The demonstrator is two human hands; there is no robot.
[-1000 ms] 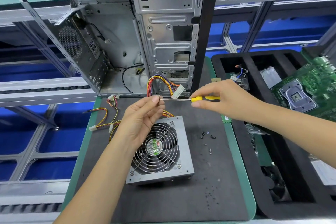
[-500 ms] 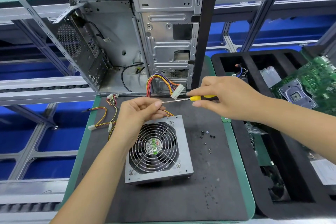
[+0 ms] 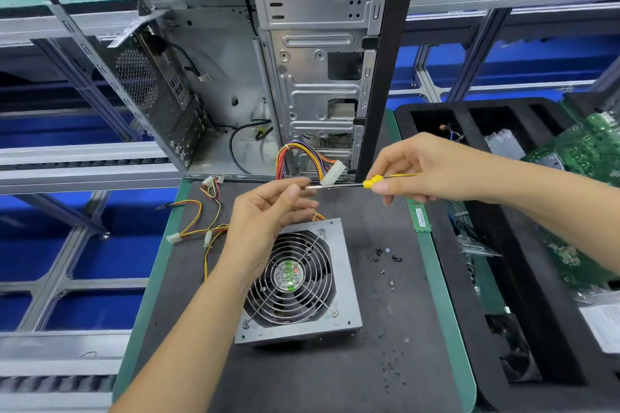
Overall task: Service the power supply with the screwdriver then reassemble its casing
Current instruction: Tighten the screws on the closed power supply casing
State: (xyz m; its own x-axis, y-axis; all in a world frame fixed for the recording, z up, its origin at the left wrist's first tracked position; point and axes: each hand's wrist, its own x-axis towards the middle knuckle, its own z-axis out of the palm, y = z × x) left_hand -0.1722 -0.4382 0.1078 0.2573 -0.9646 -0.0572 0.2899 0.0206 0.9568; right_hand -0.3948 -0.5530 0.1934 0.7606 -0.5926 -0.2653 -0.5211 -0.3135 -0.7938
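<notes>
right hand (image 3: 432,168) holds screwdriver (image 3: 339,185) | left hand (image 3: 268,211) pinches its tip | risk: tip slips, any screw there drops onto PSU (image 3: 298,282) below

Single head-worn wide view, close above the dark mat (image 3: 302,379), facing forward and down, computer case (image 3: 302,60) at frame top.

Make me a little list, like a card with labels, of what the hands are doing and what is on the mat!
right hand: grips the screwdriver by its yellow handle
left hand: fingertips pinch the screwdriver's tip
power supply: flat on the dark mat, fan grille up
loose screws: on the mat, right of the power supply
computer case: open, behind the mat
</notes>
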